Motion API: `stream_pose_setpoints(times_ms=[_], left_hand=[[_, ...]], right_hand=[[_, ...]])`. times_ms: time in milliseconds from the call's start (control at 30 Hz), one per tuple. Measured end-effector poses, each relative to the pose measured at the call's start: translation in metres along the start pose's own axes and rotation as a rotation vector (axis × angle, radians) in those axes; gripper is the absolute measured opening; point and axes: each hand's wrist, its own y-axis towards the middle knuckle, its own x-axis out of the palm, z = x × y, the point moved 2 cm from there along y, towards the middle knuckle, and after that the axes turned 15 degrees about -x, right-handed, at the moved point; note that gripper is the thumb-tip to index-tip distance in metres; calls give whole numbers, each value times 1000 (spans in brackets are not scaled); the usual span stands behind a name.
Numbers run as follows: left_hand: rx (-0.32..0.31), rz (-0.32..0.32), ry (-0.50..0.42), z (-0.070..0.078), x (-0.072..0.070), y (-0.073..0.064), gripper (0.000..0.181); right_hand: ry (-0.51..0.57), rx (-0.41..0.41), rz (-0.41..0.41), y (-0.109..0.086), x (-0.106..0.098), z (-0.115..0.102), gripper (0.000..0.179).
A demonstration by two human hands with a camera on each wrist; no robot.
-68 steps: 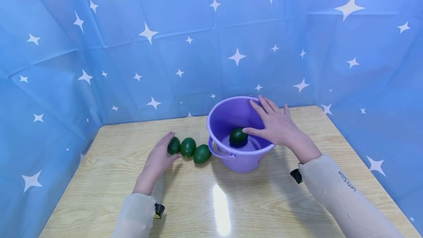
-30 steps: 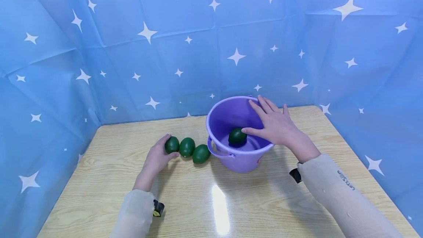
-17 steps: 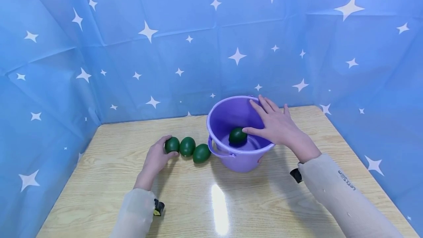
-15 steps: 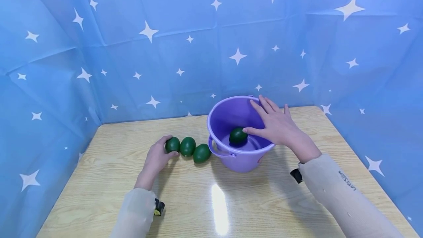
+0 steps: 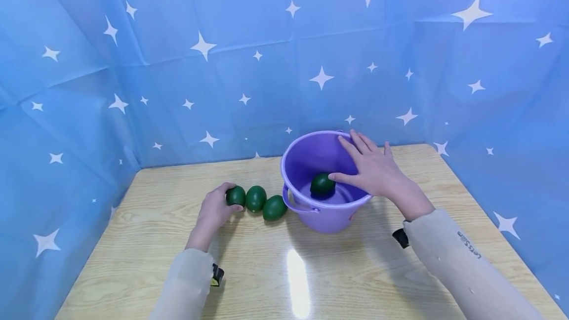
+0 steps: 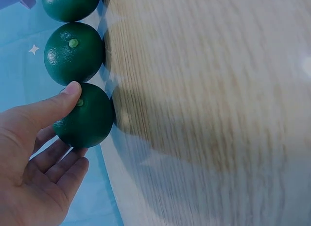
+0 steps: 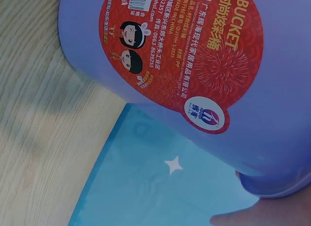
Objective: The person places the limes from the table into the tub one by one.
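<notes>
My left hand (image 5: 216,207) holds the leftmost of three dark green limes (image 5: 236,195) on the table, thumb on the near side and fingers behind. In the left wrist view the thumb presses near the stem nub of that lime (image 6: 90,121). Beside it stand a middle lime (image 5: 256,199) and a right lime (image 5: 274,208), lined up toward the purple bucket (image 5: 326,219). Another lime (image 5: 322,185) lies inside on the bucket's floor. My right hand (image 5: 378,169) rests on the bucket's right rim with fingers spread, the thumb reaching over the opening.
The bucket's purple handle (image 5: 297,205) hangs at its left side. A red label (image 7: 189,56) covers part of its outer wall. The wooden table (image 5: 249,270) is backed by a blue cloth (image 5: 262,78) with white stars.
My left hand, with straighter fingers beside the leftmost lime at first, has drawn its fingers and thumb in around it. The right hand and bucket stay put; the head view shifts slightly.
</notes>
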Motion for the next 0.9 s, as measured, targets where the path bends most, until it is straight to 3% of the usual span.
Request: stream_pose_setpoints(times_ms=[567,900], left_hand=[[-3,33,-7,-2,2,0,67],[-4,42,-114,-12,3,1,65]], right_hand=[[5,-2,9,-1,0,0,99],[4,-2,11,-1,0,-1,100]])
